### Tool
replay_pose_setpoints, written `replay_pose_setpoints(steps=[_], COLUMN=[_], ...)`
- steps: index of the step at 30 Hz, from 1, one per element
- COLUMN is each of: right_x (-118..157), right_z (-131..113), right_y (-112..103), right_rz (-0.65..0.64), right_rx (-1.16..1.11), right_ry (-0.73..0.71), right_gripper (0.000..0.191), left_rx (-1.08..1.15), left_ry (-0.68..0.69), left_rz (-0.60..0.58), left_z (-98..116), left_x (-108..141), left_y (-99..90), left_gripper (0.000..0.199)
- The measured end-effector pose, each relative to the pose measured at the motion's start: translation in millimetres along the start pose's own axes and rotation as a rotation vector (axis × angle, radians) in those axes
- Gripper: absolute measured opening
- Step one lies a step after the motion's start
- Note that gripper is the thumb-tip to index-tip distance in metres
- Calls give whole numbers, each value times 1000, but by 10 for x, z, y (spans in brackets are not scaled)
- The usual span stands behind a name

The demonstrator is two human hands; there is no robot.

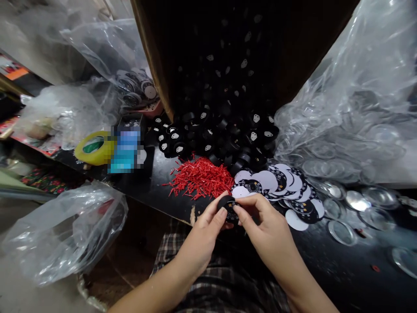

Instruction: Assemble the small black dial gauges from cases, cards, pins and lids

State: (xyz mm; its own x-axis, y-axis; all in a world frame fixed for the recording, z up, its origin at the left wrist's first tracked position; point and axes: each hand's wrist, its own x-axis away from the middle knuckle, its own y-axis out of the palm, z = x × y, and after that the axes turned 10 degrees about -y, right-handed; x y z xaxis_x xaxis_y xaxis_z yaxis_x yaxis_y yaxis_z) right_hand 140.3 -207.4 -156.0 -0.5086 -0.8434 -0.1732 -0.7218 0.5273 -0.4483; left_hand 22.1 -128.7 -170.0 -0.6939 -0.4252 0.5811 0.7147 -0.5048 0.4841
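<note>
A round black case with a printed dial (230, 209) is held between both hands just past the table's front edge. My left hand (210, 221) grips its left side, thumb on the rim. On the right side, my right hand (260, 217) pinches it, with thumb and forefinger close to the dial. Right behind the hands is a heap of small red pointers (202, 177). Black and white paper dials (295, 187) lie overlapping to the right of that heap. Many black round cases (224, 134) spill from a large dark box behind.
Clear round lids (342, 231) lie at the right, below a plastic bag of more lids (352, 143). A yellow tape roll (95, 148) sits at the left. A clear bag (68, 234) hangs at the left front edge.
</note>
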Motion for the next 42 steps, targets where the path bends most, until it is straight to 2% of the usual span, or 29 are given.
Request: replay_pose_setpoints(steps=[7,10,15,21,25,28,31,34,36,38,40,42], right_x=[-49,-71,-67,91,261,276,132,-75,-183,-248,-274,-267], right_z=[32,56,51,132,154,128,139,165,163,149,146,163], right_y=[-87,-100,-88,44,72,18,-2,98,208,300,336,308], right_rz=[-126,-148,-127,-104,-153,-212,-332,-338,-351,-382,-385,-370], right_rx=[31,16,63,-45,-152,-69,44,414,661,798,846,782], right_ry=[101,173,153,196,140,63,-71,-167,-186,-209,-209,-168], right_gripper=[11,11,13,17,17,18,19,18,15,14,15,14], left_rx=[-217,-256,-248,-353,-468,-469,-331,-126,-33,35,79,112], left_ry=[28,19,-9,83,57,23,30,70,91,100,90,74], left_rz=[-22,-12,-31,-32,-8,-7,92,199,211,208,205,213], left_z=[36,58,56,-22,-55,-48,-3,48,65,63,51,40], left_x=[-81,-81,-75,-51,60,123,126,97,78,65,61,67], left_y=[-95,-99,-103,-147,-189,-255,-347,-414,-429,-423,-404,-376], left_gripper=[42,41,40,34,35,32,28,28,27,24,23,23])
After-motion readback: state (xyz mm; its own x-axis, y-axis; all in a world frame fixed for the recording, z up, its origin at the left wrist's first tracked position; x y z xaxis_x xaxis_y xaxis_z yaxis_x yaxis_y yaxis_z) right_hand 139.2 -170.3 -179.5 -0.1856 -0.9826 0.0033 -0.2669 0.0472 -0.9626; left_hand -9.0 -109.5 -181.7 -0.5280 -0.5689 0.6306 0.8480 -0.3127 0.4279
